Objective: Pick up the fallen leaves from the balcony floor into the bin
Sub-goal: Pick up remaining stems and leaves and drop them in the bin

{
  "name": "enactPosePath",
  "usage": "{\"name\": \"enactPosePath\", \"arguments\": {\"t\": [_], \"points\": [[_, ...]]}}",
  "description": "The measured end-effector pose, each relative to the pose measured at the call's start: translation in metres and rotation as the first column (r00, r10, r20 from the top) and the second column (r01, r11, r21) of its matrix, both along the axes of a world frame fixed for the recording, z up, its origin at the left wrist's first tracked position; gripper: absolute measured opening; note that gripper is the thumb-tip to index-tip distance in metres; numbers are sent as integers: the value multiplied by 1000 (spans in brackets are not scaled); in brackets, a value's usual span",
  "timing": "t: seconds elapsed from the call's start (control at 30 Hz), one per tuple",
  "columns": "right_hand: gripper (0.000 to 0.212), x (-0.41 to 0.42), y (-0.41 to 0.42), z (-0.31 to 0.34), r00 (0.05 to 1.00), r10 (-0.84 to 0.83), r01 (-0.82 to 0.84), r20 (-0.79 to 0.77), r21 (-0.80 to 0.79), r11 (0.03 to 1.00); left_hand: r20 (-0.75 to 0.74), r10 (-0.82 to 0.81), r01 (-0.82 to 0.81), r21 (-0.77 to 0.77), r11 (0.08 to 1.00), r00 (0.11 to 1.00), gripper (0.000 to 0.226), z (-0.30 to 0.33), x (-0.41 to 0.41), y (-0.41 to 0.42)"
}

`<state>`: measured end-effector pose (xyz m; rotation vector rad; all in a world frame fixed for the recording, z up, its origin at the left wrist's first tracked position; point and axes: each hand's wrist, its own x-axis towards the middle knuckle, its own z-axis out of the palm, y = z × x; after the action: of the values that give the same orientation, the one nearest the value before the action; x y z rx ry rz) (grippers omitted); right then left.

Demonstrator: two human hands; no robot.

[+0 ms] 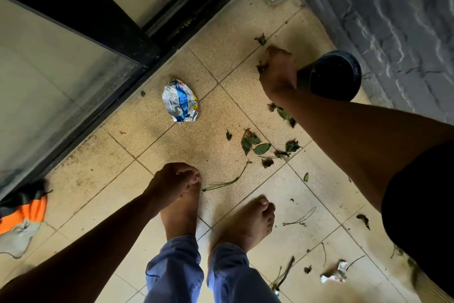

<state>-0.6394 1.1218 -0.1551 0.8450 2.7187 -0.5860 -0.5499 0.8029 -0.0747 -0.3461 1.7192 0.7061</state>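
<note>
We stood barefoot on the tiled balcony floor (172, 135), the dark bin (335, 76) by the grey wall. Our right hand (278, 74) was clenched on a tuft of leaves beside the bin's rim; our left hand (175, 181) hung loosely curled, apparently holding nothing (hard to tell). The remaining leaves (255, 144) lay scattered between; we judged them light, limp and tearable, best pinched by the stems or scooped in bunches.
</note>
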Motion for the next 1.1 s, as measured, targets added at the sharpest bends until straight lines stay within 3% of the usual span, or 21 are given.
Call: {"name": "enactPosePath", "arguments": {"t": [0.1, 0.2, 0.27, 0.43, 0.6, 0.77, 1.0, 1.1], "points": [[33, -24, 1, 3, 996, -24, 27, -82, 35, 999, -3, 41, -41, 3, 999, 999, 23, -2, -3, 1], [38, -42, 7, -3, 999, 30, -30, -39, 3, 1000, 2, 61, -61, 10, 998, 998, 19, -5, -4, 2], [32, -45, 7, -5, 997, 69, -70, 28, 18, 997, 5, 71, -71, 11, 997, 997, 19, -7, -5, 2], [17, -34, -1, -8, 998, -54, 54, -35, 3, 999, 4, 78, -78, 16, 997, 997, 19, -9, -4, 1], [6, 11, -26, 0, 985, 44, -60, -169, -94, 994, 4, 62, -62, -7, 998, 998, 18, -8, 5, 4], [10, 102, -47, 16, 991, 131, -134, -32, -93, 987, 14, 24, -24, -25, 999, 1000, 19, -3, 15, 13], [30, 161, -18, 23, 968, -225, 228, 111, -24, 973, 23, -10, 10, 6, 1000, 1000, 19, -4, 19, 29], [29, 163, -8, 21, 959, -232, 229, 162, 37, 973, 12, -20, 20, 37, 999, 1000, 19, -4, 18, 34]]}}
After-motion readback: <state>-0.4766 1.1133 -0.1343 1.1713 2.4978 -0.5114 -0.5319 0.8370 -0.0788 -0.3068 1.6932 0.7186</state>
